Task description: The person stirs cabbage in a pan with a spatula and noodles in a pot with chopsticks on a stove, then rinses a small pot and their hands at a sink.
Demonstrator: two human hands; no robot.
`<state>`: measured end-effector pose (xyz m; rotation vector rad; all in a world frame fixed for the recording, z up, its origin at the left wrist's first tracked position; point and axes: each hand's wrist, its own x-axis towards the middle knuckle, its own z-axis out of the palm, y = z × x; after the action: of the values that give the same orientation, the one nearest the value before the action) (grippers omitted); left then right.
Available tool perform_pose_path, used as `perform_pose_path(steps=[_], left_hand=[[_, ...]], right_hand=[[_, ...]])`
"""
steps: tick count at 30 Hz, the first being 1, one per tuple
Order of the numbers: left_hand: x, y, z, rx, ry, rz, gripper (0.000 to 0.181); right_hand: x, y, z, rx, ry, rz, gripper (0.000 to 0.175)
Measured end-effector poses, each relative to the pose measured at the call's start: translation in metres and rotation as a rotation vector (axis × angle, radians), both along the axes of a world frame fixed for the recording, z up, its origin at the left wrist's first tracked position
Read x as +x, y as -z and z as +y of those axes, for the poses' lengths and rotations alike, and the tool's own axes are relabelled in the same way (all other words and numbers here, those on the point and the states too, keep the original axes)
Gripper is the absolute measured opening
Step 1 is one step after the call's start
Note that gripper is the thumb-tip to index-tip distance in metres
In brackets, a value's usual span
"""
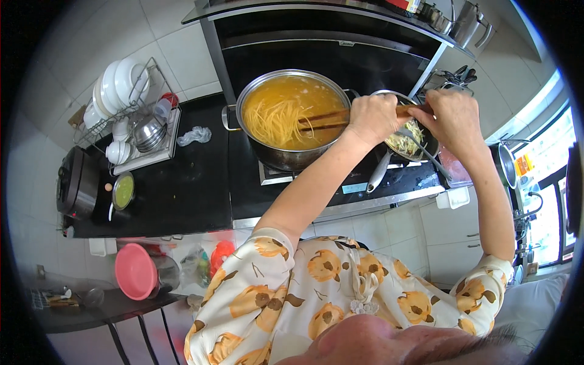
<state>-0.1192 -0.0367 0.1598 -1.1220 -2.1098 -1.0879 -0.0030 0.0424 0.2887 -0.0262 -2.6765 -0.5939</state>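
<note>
My left hand (pixel 372 116) is closed around a pair of long wooden chopsticks (pixel 324 121) beside the pot's right rim. Their tips reach into the yellow broth, against a mass of noodles (pixel 273 121). Farther right, my right hand (pixel 449 116) grips the rear ends of the same sticks, above a frying pan. The large steel pot (pixel 285 157) stands on the stove, nearly full. Shredded food (pixel 406 143) lies in the frying pan (pixel 378 173), along with a grey spatula (pixel 431 155). My hands and forearm hide part of that pan.
On the left, a dish rack (pixel 173 132) holds bowls and cups near a crumpled plastic bag (pixel 195 136). A rice cooker (pixel 80 182) and a small pan of green liquid (pixel 123 191) stand farther left. A pink board (pixel 456 166) lies right of the stove; a range hood edge (pixel 319 8) overhangs behind.
</note>
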Motion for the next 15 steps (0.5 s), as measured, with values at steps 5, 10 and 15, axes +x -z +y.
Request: perform_pose_path(steps=[5, 10, 15], left_hand=[[-0.037, -0.002, -0.005, 0.615, -0.129, 0.241, 0.044], [-0.075, 0.007, -0.023, 0.657, -0.413, 0.28, 0.021], [-0.076, -0.02, -0.028, 0.821, -0.228, -0.019, 0.023]], right_hand=[[-0.026, -0.021, -0.044, 0.424, -0.291, 0.165, 0.021], [-0.08, -0.018, -0.092, 0.646, -0.404, 0.15, 0.019], [-0.117, -0.065, -0.104, 0.691, -0.464, -0.089, 0.01]])
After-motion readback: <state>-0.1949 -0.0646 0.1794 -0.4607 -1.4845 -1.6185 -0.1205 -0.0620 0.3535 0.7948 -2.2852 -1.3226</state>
